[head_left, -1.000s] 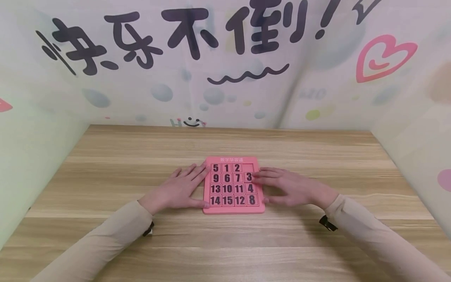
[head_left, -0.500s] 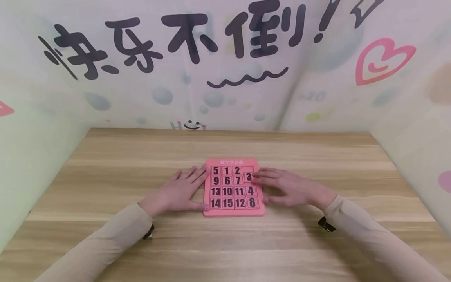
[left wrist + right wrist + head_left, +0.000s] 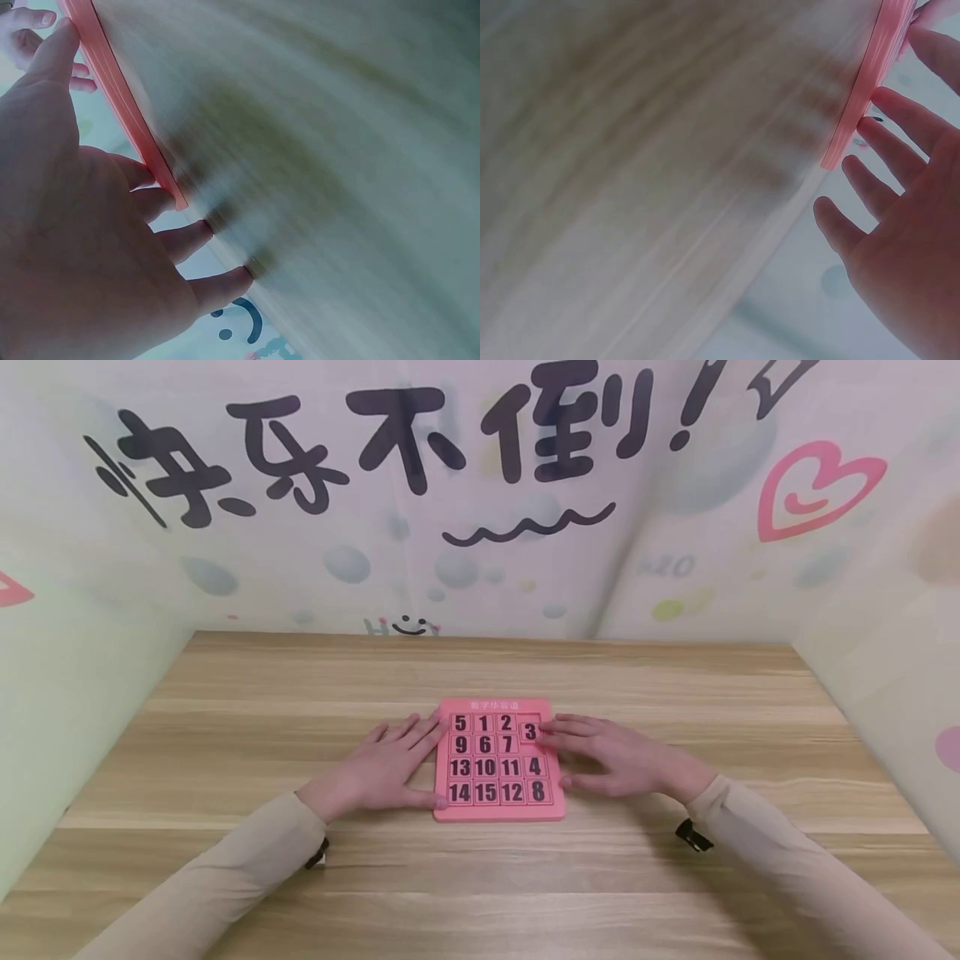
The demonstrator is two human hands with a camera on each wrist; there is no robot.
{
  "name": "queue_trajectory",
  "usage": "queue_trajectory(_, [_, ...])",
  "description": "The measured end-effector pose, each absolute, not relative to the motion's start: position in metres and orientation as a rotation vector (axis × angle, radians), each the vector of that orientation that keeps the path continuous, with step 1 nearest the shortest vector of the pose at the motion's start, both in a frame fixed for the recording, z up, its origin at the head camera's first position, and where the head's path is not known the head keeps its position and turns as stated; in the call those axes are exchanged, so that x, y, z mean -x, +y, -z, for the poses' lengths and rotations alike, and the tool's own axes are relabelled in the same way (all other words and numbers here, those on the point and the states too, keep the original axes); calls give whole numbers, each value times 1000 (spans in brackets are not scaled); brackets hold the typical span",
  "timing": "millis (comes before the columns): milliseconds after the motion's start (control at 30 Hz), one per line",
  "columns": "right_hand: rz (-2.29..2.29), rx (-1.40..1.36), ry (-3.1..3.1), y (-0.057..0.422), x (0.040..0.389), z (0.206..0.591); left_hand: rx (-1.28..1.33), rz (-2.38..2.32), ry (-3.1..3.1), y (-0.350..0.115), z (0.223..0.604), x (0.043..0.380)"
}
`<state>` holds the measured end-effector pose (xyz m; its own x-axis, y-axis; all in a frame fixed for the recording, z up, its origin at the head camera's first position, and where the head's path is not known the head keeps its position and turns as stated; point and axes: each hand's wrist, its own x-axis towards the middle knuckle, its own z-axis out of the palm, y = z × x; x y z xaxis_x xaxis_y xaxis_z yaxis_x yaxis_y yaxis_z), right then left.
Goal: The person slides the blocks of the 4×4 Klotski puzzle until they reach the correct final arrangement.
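Observation:
A pink sliding number puzzle (image 3: 498, 813) lies flat on the wooden table in the head view. Its tile 3 (image 3: 530, 732) sits partway between the top and second rows of the right-hand column, with gaps above and below it. At that tile, the fingertips of my right hand (image 3: 615, 758) reach over the frame's right side, the thumb near the lower right edge. My left hand (image 3: 378, 770) lies spread along the left side, its thumb and some fingertips on the frame. Both wrist views show extended fingers at the pink edge (image 3: 124, 101).
The wooden table (image 3: 495, 893) runs back to a white wall sheet (image 3: 375, 560) with large black characters and a pink heart. Pale side walls (image 3: 67, 693) stand left and right. Dark straps show at both wrists.
Tile 3 has slid upward, away from tile 4 and toward the top row, with my right fingertips on it. My left hand stays in place. The head view has tilted slightly.

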<state>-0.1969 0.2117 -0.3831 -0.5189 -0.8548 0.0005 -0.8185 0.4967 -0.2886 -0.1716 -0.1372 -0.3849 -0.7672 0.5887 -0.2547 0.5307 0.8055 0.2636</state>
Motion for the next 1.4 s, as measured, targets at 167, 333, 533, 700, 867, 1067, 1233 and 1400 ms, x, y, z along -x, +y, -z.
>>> queue_trajectory(167, [397, 1467, 2606, 211, 198, 383, -857, -249, 2672, -138, 385, 172])
queue_trajectory(333, [390, 1434, 2606, 210, 198, 382, -855, -249, 2667, -138, 385, 172])
queue_trajectory(533, [394, 1442, 2613, 209, 199, 384, -854, -255, 2664, -138, 385, 172])
queue_trajectory(700, [382, 1433, 2626, 209, 201, 385, -845, -256, 2661, -138, 385, 171])
queue_trajectory(867, [388, 1386, 2630, 208, 202, 384, -841, -254, 2662, -137, 385, 172])
queue_trajectory(1067, [386, 1356, 2623, 209, 203, 384, -847, -261, 2659, -137, 386, 172])
queue_trajectory(1233, [404, 1364, 2620, 209, 205, 384, -840, -262, 2658, -136, 385, 172])
queue_trajectory(1400, [409, 1356, 2610, 209, 207, 384, -838, -262, 2659, -136, 384, 172])
